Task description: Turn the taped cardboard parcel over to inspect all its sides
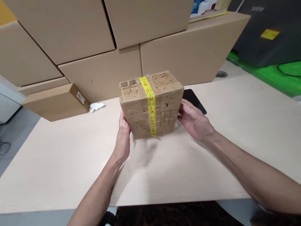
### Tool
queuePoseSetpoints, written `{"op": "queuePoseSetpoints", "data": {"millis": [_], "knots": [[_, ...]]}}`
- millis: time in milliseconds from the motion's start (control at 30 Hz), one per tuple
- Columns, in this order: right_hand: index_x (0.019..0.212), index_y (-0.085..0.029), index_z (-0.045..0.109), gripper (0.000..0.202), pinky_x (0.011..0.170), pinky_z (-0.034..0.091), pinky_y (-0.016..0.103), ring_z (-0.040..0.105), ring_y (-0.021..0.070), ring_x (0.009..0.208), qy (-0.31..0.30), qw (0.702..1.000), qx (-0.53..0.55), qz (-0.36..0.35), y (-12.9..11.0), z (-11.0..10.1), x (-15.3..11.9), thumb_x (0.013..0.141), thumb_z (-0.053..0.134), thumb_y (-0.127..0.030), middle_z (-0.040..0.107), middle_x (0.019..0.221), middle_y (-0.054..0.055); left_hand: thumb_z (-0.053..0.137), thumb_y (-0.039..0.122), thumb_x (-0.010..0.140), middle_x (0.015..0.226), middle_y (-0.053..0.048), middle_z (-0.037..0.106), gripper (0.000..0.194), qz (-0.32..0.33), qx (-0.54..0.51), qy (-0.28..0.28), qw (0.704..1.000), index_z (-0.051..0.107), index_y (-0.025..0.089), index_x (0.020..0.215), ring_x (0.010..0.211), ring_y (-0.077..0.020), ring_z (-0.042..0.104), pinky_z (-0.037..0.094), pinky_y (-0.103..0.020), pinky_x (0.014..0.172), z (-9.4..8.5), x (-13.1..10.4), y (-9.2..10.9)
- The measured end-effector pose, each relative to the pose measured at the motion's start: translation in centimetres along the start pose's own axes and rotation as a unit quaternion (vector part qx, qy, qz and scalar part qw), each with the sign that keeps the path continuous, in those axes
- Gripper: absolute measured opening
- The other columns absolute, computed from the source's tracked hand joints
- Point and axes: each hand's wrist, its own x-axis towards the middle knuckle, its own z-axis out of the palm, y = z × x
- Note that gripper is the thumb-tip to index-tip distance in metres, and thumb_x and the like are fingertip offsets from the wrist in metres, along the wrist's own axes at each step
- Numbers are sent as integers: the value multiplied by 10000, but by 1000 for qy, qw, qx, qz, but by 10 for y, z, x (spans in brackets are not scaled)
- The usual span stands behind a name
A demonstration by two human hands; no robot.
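A brown cardboard box with dark specks and printed marks is held between my two hands over the table. Yellow tape with red lettering runs across its top and down the side facing me. My left hand presses on the box's left side, its fingers mostly behind the edge. On the right side, my right hand grips near the lower corner, fingertips partly hidden. A black phone-like slab lies on the table just behind my right hand.
Large plain cartons are stacked along the back of the pale table. A smaller flat carton stands at the left, beside a crumpled white tissue. A round cable hole sits at the back right, near a green surface.
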Motion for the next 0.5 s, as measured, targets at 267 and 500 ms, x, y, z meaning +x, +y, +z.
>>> {"op": "queuePoseSetpoints", "data": {"millis": [267, 500], "knots": [[1015, -370, 789, 413, 1127, 519, 561, 578, 345, 1464, 35, 997, 17, -59, -5, 1, -1, 886, 617, -723, 796, 1284, 13, 491, 891, 916, 1582, -83, 613, 757, 47, -84, 22, 995, 664, 324, 1385, 1613, -353, 402, 387, -543, 1299, 1, 0, 10], [921, -340, 849, 329, 1187, 481, 524, 668, 301, 1325, 30, 998, 47, -33, -3, -1, 1, 893, 676, -618, 832, 1173, 29, 593, 800, 936, 1505, -76, 672, 597, -48, -121, 85, 988, 695, 313, 1265, 1500, -341, 561, 471, -572, 1249, -9, 3, -4]]}}
